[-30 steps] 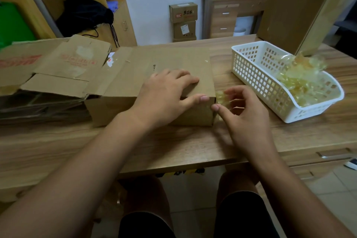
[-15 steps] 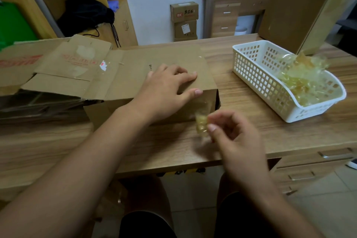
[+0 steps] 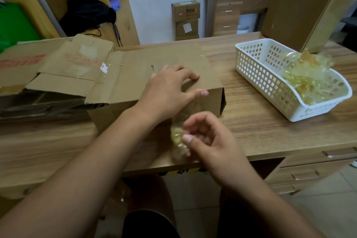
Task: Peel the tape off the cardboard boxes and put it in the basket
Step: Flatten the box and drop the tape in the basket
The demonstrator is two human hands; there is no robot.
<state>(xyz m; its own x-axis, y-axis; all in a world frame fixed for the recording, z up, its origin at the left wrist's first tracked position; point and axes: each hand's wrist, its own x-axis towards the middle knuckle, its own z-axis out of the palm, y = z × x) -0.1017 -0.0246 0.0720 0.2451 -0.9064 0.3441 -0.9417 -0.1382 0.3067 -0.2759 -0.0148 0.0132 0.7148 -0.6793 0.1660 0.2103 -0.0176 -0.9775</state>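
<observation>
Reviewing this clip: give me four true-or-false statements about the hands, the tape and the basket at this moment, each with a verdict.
1. The left hand rests on top of the cardboard box. True.
2. The right hand is empty. False: it pinches a crumpled piece of tape in front of the box.
3. The white basket holds a pile of tape. True.
4. The basket stands to the left of the box. False: it stands to the right of it.

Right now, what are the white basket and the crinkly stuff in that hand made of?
The basket looks like smooth white plastic, moulded with square holes. The tape wad in the right hand seems thin yellowish plastic film: shiny, crumpled, see-through.
</observation>
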